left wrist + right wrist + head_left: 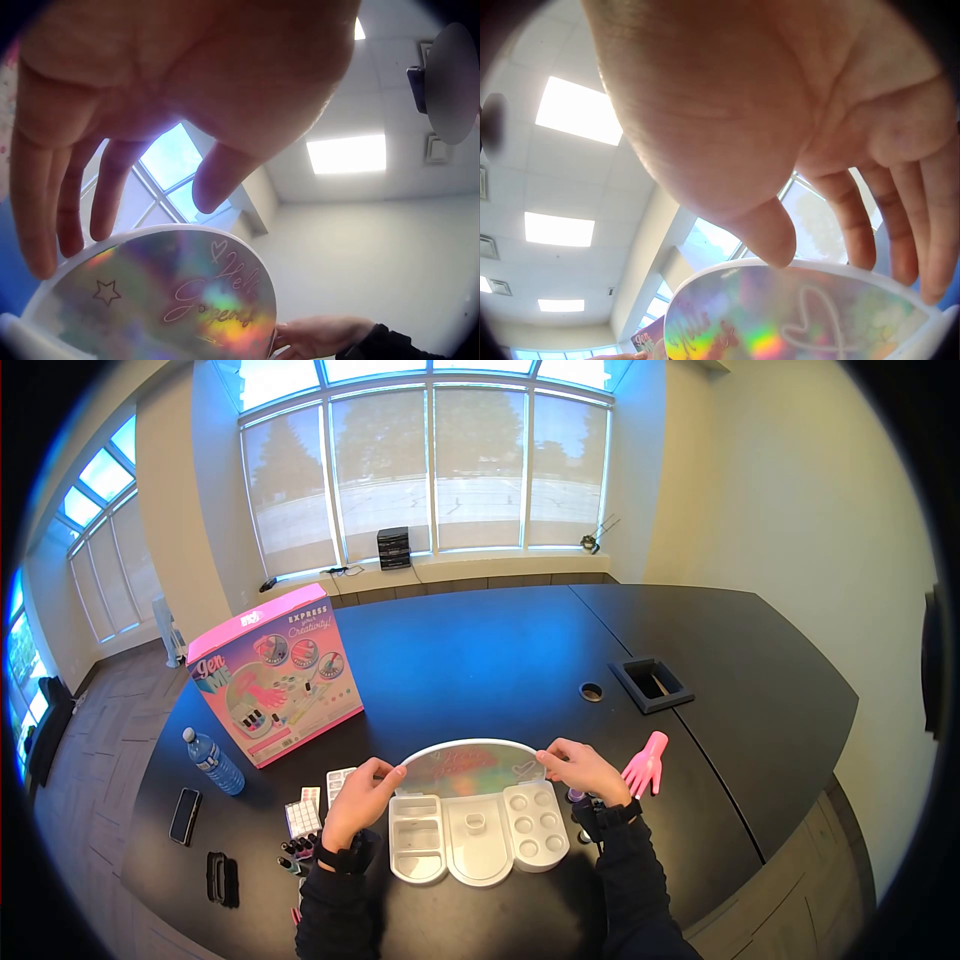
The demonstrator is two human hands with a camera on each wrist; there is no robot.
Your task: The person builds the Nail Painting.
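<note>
A white plastic vanity tray (480,872) stands on the dark table, with a rounded, shiny mirror panel (465,772) upright along its back. Lettering, a heart and a star mark the panel. At its left edge is my left hand (362,800), fingertips right at the rim; the left wrist view shows the thumb (214,180) apart from the panel, above it. My right hand (588,770) pinches the right edge, with the thumb (769,236) against the rim and the other fingers (904,259) along the edge farther down. Compartments fill the tray's left side, round wells its right.
Left of the tray lie small nail polish bottles (298,850) and white trays (303,818). Farther left are a pink box (275,680), a water bottle (213,762), a phone (185,817) and a black case (222,880). A pink model hand (647,765) lies to the right.
</note>
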